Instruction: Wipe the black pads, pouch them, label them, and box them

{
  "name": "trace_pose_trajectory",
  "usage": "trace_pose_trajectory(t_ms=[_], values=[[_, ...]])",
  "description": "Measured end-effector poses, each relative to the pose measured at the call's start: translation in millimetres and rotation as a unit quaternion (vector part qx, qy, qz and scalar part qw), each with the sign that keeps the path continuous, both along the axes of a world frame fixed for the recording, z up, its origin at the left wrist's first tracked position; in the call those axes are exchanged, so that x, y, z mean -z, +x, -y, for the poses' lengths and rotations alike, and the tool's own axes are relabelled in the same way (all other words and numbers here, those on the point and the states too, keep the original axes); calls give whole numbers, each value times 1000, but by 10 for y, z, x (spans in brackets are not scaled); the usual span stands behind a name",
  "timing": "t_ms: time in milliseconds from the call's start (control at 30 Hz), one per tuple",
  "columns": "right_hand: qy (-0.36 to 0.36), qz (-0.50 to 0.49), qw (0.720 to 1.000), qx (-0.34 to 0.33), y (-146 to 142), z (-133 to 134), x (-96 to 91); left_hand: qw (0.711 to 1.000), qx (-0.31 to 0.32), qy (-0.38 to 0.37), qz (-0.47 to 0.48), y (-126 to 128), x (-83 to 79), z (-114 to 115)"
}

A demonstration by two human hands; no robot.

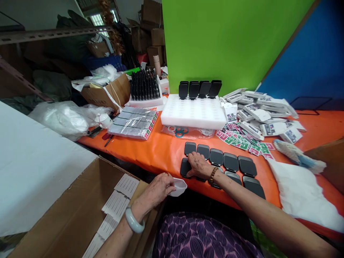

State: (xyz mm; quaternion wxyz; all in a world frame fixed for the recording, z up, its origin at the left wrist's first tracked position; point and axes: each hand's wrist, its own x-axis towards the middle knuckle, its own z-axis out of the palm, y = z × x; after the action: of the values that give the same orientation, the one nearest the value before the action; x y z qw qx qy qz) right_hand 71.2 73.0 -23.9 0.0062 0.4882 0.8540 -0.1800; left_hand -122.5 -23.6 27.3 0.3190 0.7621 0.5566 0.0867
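My left hand (158, 189) is closed on a small clear plastic piece (178, 186) just below the table's front edge. My right hand (198, 165) lies over the black rounded plates (231, 162), which sit in two rows on the orange table (158, 152); its fingers curl over a plate at the left end of the near row (185, 167). Whether it grips that plate is hidden. A bead bracelet is on the right wrist, a pale bangle on the left.
A white foam tray (194, 113) holds several upright black plates at its back. Small white boxes (262, 113) and pink-green packets (242, 140) lie right of it, a white cloth (301, 193) at far right. A cardboard box (77, 211) with white cards stands at lower left.
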Motion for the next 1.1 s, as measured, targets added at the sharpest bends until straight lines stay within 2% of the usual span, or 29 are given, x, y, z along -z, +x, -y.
trace_pose_trajectory(t_ms=[200, 300, 367, 467, 533, 600, 733, 833, 933, 1100], values=[[-41, -65, 997, -17, 50, -109, -11, 1000, 10, 21, -2, -8, 119, -23], [-84, -160, 984, -3, 142, -160, -27, 1000, 17, 10, -1, 7, 96, -26], [-132, -291, 947, 28, 214, -155, -71, 1000, 20, 0, 6, 29, 55, -25], [-190, -487, 850, 58, 317, -40, -199, 999, 14, -8, 29, 104, -57, -20], [-202, -561, 800, 68, 377, 108, -299, 999, 8, -8, 47, 184, -156, -17], [-196, -592, 778, 78, 434, 287, -378, 998, -1, -1, 56, 278, -253, -16], [-145, -584, 792, 100, 545, 609, -446, 994, -27, 23, 103, 470, -399, -30], [-130, -574, 800, 116, 622, 750, -473, 985, -34, 37, 166, 609, -475, -57], [-119, -568, 803, 139, 686, 815, -505, 978, -31, 49, 203, 745, -545, -98], [-103, -582, 788, 174, 770, 839, -536, 972, -19, 55, 229, 929, -646, -179]])
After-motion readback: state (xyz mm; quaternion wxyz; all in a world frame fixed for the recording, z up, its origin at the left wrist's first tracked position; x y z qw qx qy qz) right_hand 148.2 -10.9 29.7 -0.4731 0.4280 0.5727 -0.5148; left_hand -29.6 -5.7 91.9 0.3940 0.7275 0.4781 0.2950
